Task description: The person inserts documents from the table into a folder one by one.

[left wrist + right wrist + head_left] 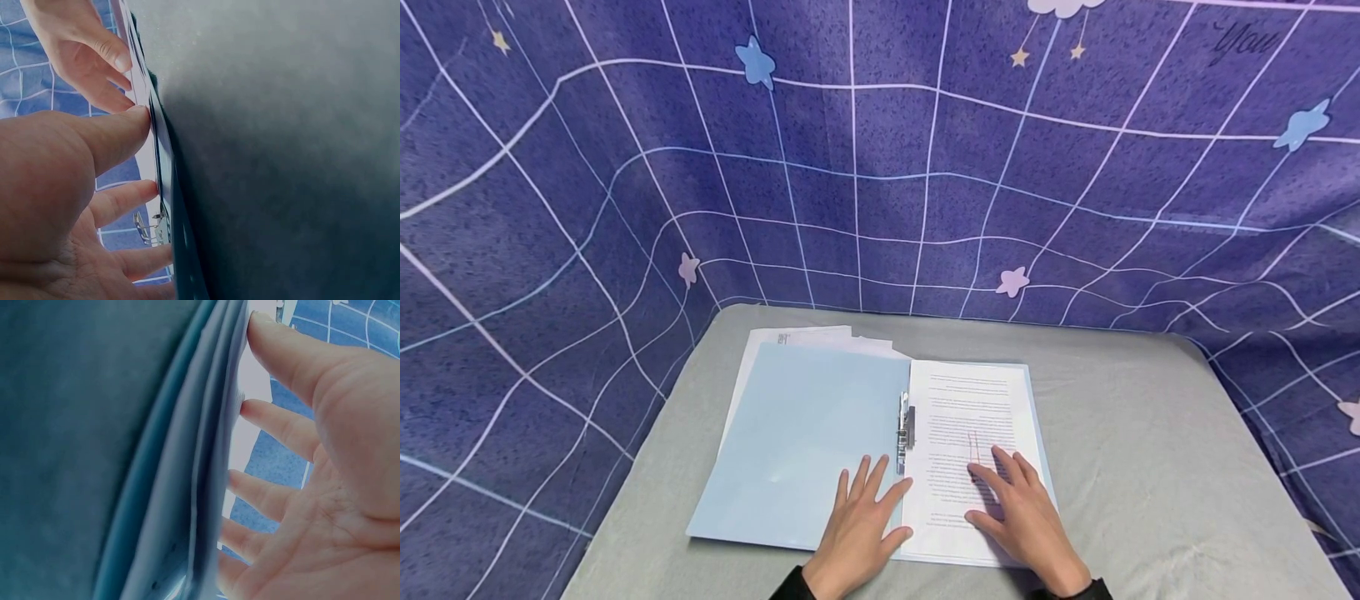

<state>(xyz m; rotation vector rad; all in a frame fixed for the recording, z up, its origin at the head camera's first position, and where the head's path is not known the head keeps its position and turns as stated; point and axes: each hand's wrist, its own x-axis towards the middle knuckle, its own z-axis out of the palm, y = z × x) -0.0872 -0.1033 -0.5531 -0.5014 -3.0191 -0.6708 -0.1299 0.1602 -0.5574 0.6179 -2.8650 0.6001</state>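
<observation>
Blue plastic makes up the folder (805, 442), which lies wide open on the gray table (1150, 450), near the front edge. Its left half is a bare blue flap. Its right half holds a stack of printed pages (966, 417). A small metal clip (906, 429) sits down the middle, between the two halves. I cannot tell if the clip is pushed down on the pages or not.

Both hands lie flat on the folder. The left hand (859, 521) has its fingers spread and straight. It rests on the blue flap, and its fingertips reach up just beside the clip. The right hand (1026, 512) is also flat and spread, and it presses down on the lower part of the pages. Neither hand grips anything. The wrist views show the same thing from the side: straight fingers (281, 425) touch the paper edges.

So the folder is already open and the pages already lie inside it, lined up quite neatly. I think the pages are being smoothed or held in place. The folder is not yet closed.

More white sheets (820, 337) peek out from under the top of the blue flap. Behind the table hangs a dark blue cloth (880, 167) with white lines and little stars.
</observation>
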